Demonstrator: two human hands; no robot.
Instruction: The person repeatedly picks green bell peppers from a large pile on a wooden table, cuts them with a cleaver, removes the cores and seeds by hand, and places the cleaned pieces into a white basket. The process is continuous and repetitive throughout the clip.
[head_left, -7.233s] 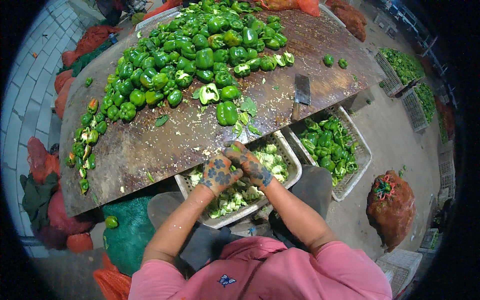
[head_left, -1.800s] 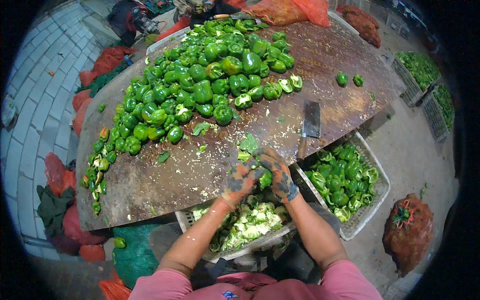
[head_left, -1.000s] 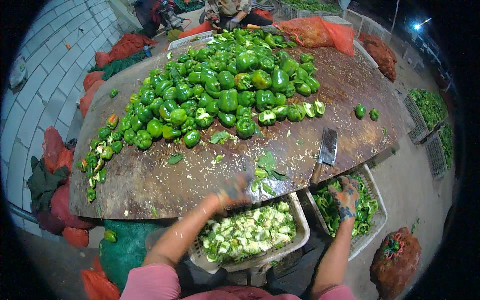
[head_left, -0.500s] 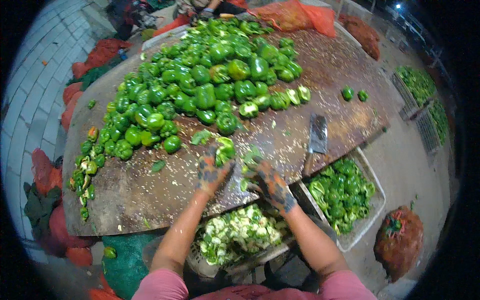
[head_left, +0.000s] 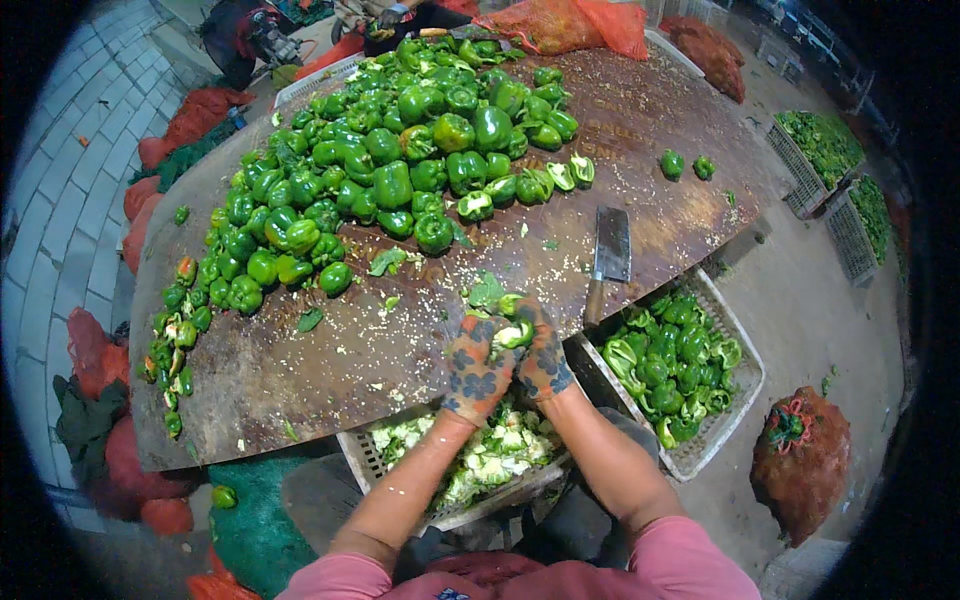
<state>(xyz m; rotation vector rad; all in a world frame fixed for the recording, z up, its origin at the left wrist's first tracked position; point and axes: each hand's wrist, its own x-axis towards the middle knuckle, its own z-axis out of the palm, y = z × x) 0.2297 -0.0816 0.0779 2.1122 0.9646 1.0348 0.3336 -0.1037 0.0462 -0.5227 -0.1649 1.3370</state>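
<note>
My left hand [head_left: 478,365] and my right hand [head_left: 540,355], in orange gloves with dark flower shapes, are closed together round a split green pepper [head_left: 510,335] with pale insides showing, at the near edge of the brown board [head_left: 380,350]. Below them a crate [head_left: 355,445] holds pale cores and trimmings. A second crate [head_left: 745,405] to the right holds green pepper pieces. A cleaver [head_left: 612,245] lies beside my right hand, farther back on the board. A large heap of green peppers [head_left: 390,185] covers the far part, with seeds scattered in front.
A co-worker's arm and hand [head_left: 390,18] show behind the heap. Red mesh sacks [head_left: 560,30] lie at the back, a tied sack [head_left: 800,460] on the floor at right, crates of greens [head_left: 820,150] beyond it, and a green sack [head_left: 250,520] at lower left.
A second ago my hands were apart, the right over the right crate. Half a second ago my left hand held a pepper farther left. Now both meet on it near the board's edge.
</note>
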